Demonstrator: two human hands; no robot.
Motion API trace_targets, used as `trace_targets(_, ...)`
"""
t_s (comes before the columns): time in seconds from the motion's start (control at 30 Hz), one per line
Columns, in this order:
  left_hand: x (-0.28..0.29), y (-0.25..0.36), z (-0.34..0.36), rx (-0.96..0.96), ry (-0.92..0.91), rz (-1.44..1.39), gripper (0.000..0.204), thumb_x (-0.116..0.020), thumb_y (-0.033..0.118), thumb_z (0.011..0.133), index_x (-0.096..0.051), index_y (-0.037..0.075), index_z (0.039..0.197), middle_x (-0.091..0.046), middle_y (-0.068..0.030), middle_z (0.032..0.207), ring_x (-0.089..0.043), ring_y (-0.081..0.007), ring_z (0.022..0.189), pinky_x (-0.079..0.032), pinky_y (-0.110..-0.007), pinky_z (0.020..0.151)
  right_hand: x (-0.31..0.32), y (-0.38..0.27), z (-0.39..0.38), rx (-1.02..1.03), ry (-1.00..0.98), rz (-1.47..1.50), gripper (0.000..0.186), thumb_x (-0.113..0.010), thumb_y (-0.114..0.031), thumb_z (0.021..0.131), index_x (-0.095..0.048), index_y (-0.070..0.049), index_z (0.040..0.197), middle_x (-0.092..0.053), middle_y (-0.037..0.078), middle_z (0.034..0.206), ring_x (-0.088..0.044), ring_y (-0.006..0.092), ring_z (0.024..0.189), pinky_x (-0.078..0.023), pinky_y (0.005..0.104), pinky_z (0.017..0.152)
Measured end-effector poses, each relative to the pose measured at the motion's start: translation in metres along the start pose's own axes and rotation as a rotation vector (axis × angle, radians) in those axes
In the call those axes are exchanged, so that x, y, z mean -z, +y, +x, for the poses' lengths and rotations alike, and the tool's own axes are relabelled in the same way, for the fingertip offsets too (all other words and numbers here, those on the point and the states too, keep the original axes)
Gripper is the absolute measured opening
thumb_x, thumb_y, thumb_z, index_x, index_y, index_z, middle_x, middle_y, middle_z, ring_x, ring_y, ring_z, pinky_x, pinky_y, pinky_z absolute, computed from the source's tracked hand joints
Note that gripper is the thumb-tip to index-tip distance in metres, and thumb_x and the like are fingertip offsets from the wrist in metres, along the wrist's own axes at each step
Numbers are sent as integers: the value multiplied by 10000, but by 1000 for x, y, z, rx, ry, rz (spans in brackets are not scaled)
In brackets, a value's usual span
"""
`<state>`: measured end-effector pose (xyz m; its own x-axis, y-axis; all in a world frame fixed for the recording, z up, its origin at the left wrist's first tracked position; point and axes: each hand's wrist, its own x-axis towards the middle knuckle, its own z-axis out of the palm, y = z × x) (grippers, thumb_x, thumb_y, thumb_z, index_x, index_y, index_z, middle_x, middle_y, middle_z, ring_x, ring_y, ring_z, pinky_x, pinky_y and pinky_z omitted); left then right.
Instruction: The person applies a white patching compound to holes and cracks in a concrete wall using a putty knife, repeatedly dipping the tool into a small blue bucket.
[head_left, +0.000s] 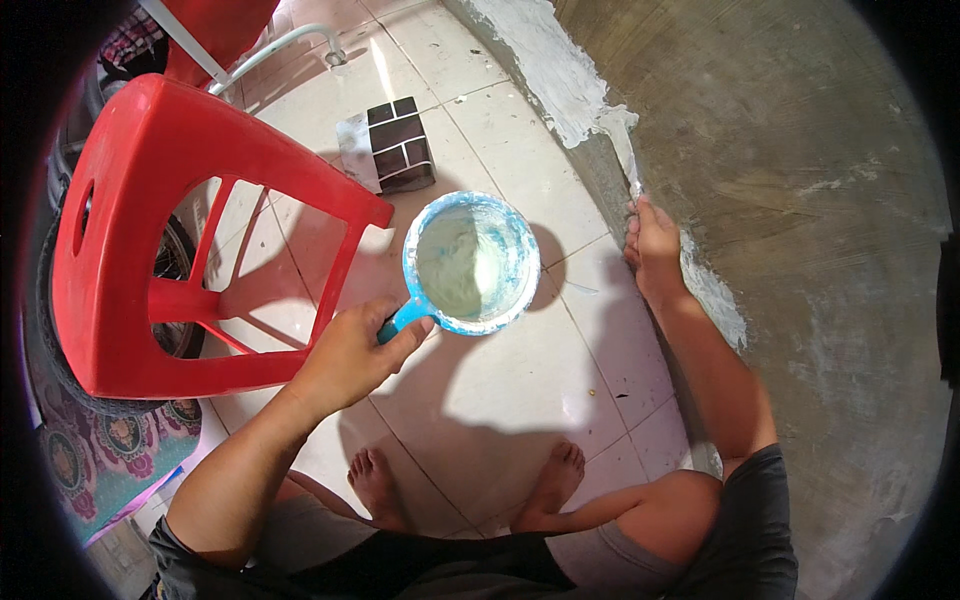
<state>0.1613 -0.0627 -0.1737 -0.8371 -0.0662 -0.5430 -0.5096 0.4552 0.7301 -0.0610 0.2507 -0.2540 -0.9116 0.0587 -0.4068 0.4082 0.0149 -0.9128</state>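
My left hand [380, 345] is closed round the handle of a blue plastic dipper [430, 305], which holds pale, wet paste [460, 260] and has white smears round its rim. My right hand [652, 240] grips a putty knife [625, 150] with white paste on it, its blade at the upper edge of the grey cement wall [800, 200] where a thick white band of paste [555, 80] runs. More white paste [715, 295] lies along the wall below my right hand, partly behind my forearm.
A red plastic chair [110, 310] stands at the left, with a bicycle wheel [180, 340] behind it and a patterned mat [110, 450] below. A small brick-patterned piece [400, 150] lies on the tiled floor [500, 390]. A white metal frame [270, 55] stands at the top left.
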Motion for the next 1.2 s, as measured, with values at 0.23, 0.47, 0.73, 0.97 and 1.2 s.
trace_targets(0.23, 2, 13, 2, 41, -39, 14, 435, -643, 415, 936, -648, -19, 901, -558, -76, 619, -516, -150, 565, -432, -345, 544, 0, -17, 32, 28, -70, -127, 283, -553, -345, 1005, -576, -63, 996, -422, -54, 654, -333, 47, 485, -271, 231, 412)
trace_targets(0.47, 0, 3, -2, 1, -12, 11, 417, -638, 402, 944, -631, -6, 861, -540, -62, 599, -511, -142, 553, -428, -339, 536, -4, -8, -7, -4, 7, -59, 316, -568, -372, 992, -589, -58, 964, -448, -31, 672, -385, 64, 521, -313, 248, 437)
trace_targets(0.73, 1, 6, 0, 8, -13, 8, 410, -645, 393, 940, -631, -10, 865, -547, -79, 624, -518, -147, 577, -428, -342, 548, -4, -29, 32, 69, -53, -47, 294, -593, -344, 984, -602, -50, 982, -456, -31, 685, -379, 58, 519, -301, 236, 432)
trace_targets(0.97, 1, 3, -2, -23, -10, 14, 389, -638, 369, 951, -585, 16, 796, -516, -20, 591, -479, -111, 538, -393, -301, 504, 5, -18, 1, 17, -99, 39, 282, -584, -324, 990, -593, -42, 1009, -435, -33, 697, -342, 57, 507, -284, 231, 423)
trace_targets(1.2, 0, 0, 0, -2, -10, 36, 445, -641, 424, 935, -639, -16, 876, -546, -76, 610, -521, -161, 559, -436, -347, 545, -12, -37, 32, 82, -43, -8, 304, -569, -335, 996, -592, -32, 1012, -443, -20, 721, -321, 58, 489, -260, 232, 401)
